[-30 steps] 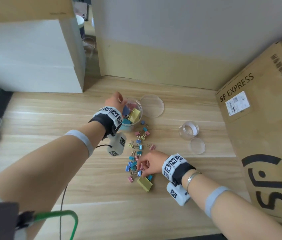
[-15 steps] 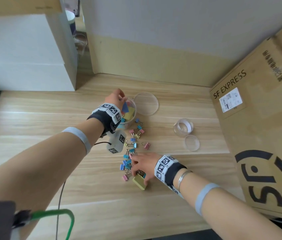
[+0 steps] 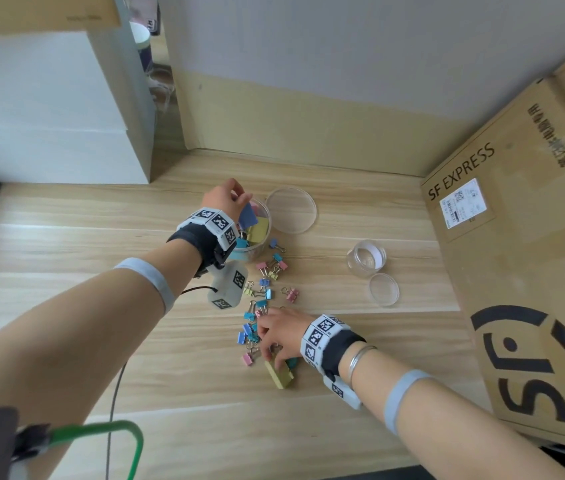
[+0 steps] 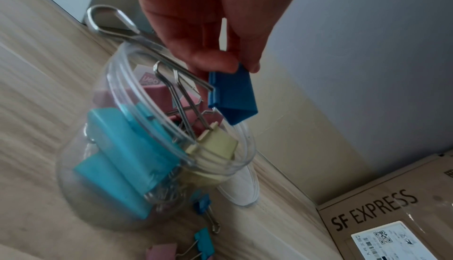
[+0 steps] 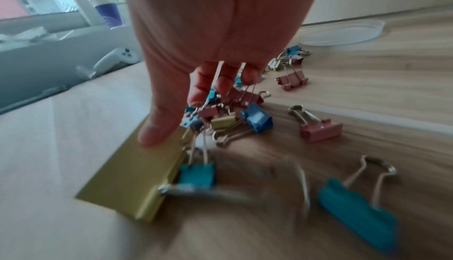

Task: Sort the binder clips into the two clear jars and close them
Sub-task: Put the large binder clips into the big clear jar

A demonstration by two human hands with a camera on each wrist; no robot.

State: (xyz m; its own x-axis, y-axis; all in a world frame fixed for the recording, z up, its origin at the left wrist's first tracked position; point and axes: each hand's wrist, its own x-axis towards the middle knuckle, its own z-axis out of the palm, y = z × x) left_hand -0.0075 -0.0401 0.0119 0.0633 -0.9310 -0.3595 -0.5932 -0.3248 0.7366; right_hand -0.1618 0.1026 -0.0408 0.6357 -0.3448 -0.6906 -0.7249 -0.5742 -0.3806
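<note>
Left hand (image 4: 208, 18) pinches large dark-blue metal binder clip (image 4: 231, 97) above wide clear plastic jar (image 4: 152, 148). Right hand (image 5: 210, 37), nearer than that jar, grips large yellow metal binder clip (image 5: 132, 177).

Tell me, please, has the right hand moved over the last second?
Yes. The right hand has shifted toward the person, away from the small lid, onto the large yellow clip.

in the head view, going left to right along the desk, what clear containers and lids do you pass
large jar under the left hand → large lid → small jar → small lid, all open or off.
</note>
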